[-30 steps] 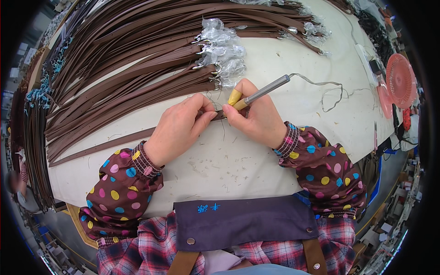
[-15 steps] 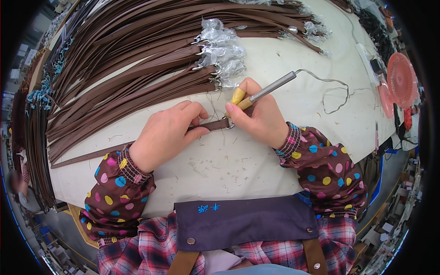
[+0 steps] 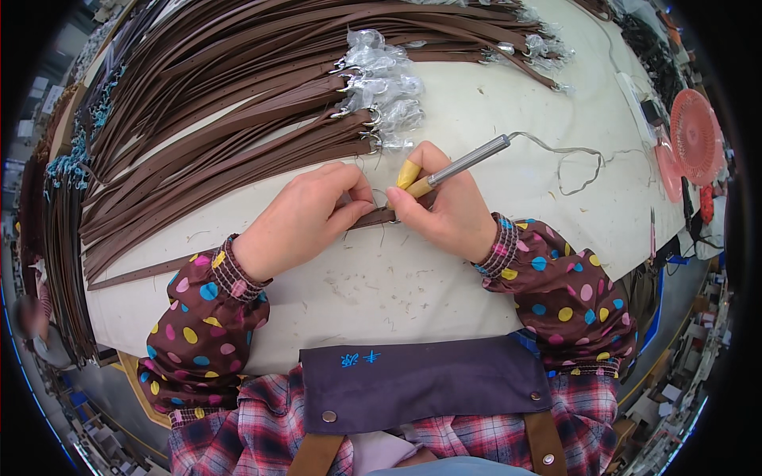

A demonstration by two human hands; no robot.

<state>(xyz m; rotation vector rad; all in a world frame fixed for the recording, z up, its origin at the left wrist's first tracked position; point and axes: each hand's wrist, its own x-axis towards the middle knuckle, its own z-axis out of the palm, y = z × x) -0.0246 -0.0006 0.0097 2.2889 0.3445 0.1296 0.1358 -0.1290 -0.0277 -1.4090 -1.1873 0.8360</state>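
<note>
A single brown strap (image 3: 143, 274) lies slantwise on the table, its buckle end between my hands. My left hand (image 3: 305, 210) is closed in a pinch just above that end, on a thin dark thread (image 3: 381, 191) that curves up from the strap. My right hand (image 3: 446, 208) grips a corded pen-shaped tool (image 3: 470, 157), like a soldering iron, with a metal barrel and a tan grip. A yellow cover (image 3: 408, 174) wraps one right fingertip. The tool's tip and most of the metal buckle are hidden behind my right fingers.
Piles of brown straps (image 3: 214, 119) with plastic-wrapped buckles (image 3: 389, 91) fill the far left. The tool's grey cord (image 3: 559, 149) loops rightward across the white table (image 3: 492, 309). A pink plastic basket (image 3: 696, 131) stands at the right edge. Thread scraps litter the tabletop.
My left hand has shifted right and up, off the strap, and now pinches thread close to my right fingers. The right hand and tool have moved slightly left.
</note>
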